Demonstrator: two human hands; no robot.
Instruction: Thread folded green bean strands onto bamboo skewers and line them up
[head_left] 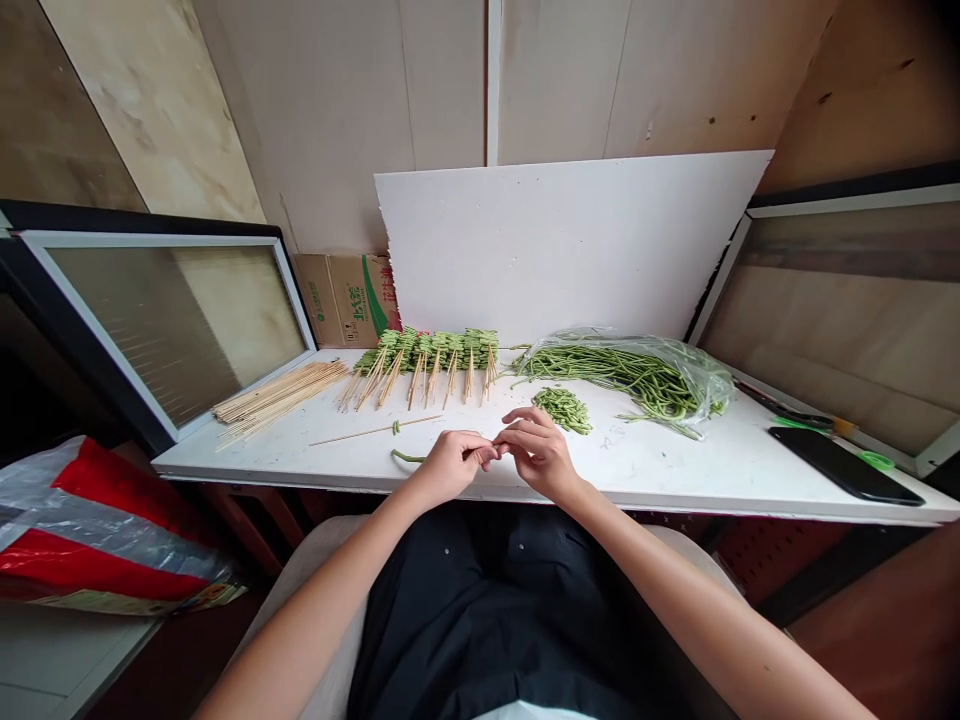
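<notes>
A long green bean (407,457) sticks out to the left from my left hand (454,462), whose fingers are closed around it. Fingertip to fingertip with it, my right hand (538,452) pinches at what appears to be the same bean; the end there is hidden. Just beyond my left hand lies a wooden skewer (352,435) with short bean pieces (396,428) at its middle. Behind my right hand is a small heap of cut bean pieces (564,408).
Loaded bean skewers (450,352) stand in a row at the back, left of a clear plastic bag (709,385) of long beans. Bare skewers (281,395) lie far left. A black phone (844,463) rests at right. A carton (341,300) and white board (570,245) close off the back.
</notes>
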